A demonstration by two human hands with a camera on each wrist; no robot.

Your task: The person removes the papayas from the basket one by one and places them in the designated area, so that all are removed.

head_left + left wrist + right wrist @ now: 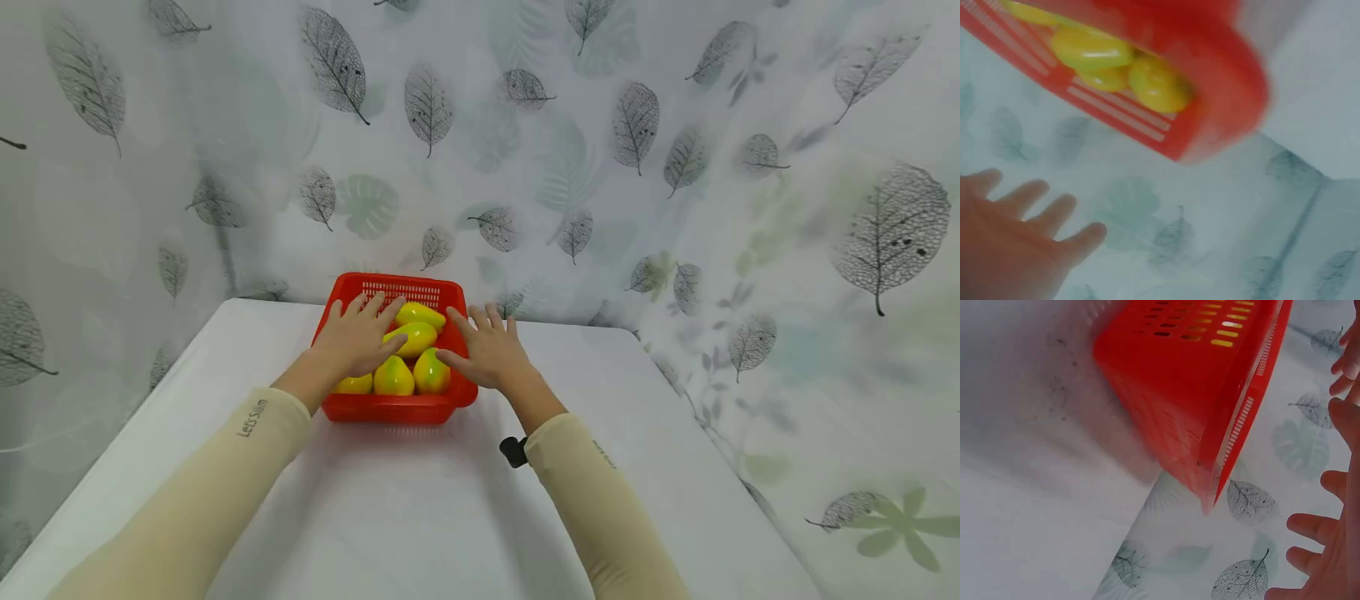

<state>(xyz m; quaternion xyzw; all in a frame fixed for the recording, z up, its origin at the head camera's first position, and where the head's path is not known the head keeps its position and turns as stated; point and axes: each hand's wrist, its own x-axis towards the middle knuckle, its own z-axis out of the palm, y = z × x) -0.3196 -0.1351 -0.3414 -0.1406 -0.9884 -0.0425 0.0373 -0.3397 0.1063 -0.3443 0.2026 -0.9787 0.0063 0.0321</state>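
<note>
A red basket [390,408] stands on the white table and holds several yellow-green fruits [393,377]. My left hand [356,337], fingers spread and straight, is over the basket's left part, and hides some of what lies below it. At the basket's right edge is my right hand [491,350], also with spread fingers. In the left wrist view, the left hand [1016,244] shows apart from the basket [1222,94]. The right wrist view shows the right hand [1322,550] beside the basket [1166,394], holding nothing.
The white table [405,517] reaches back to a wall covering [480,167] with a leaf print. A small black object [513,452] sits at the right sleeve's cuff.
</note>
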